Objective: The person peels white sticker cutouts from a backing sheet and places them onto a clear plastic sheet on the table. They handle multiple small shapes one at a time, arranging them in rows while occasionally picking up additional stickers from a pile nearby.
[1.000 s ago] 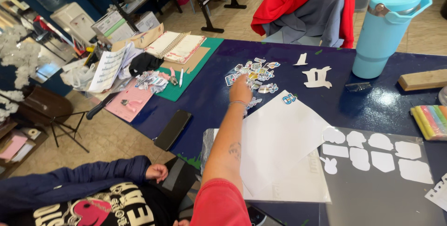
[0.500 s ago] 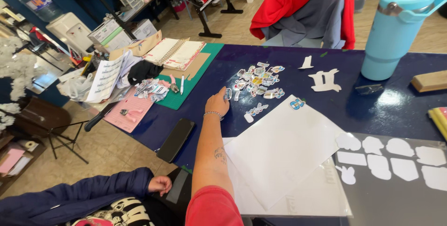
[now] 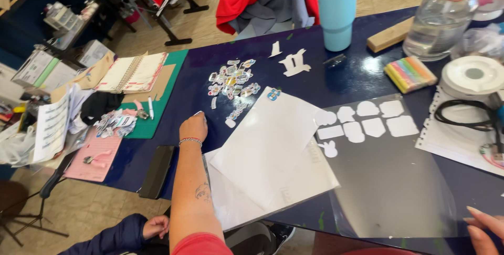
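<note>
My left hand [image 3: 193, 127] rests on the dark blue table [image 3: 357, 79] with its fingers curled under, just left of a stack of white paper sheets [image 3: 268, 150]. I cannot see whether anything is inside it. A bracelet circles its wrist. A pile of small colourful stickers [image 3: 231, 79] lies beyond the hand, a short way off. Only the fingertips of my right hand [image 3: 485, 229] show at the bottom right, stretched out by the corner of a clear plastic sheet [image 3: 394, 181] that carries several white cut-out shapes [image 3: 367, 123].
A light blue tumbler [image 3: 336, 8], a clear bottle [image 3: 438, 21], a wooden block [image 3: 391, 34], pastel chalks [image 3: 409, 74] and a white tape roll [image 3: 472, 74] stand at the back. A black phone [image 3: 156, 171], green cutting mat [image 3: 163, 95] and notebook [image 3: 131, 71] lie left. Another person's hand [image 3: 156, 226] is below.
My left hand has drawn back from the sticker pile toward me and now sits beside the white sheets. The view has swung right, bringing in the bottle, tape roll and my right fingertips.
</note>
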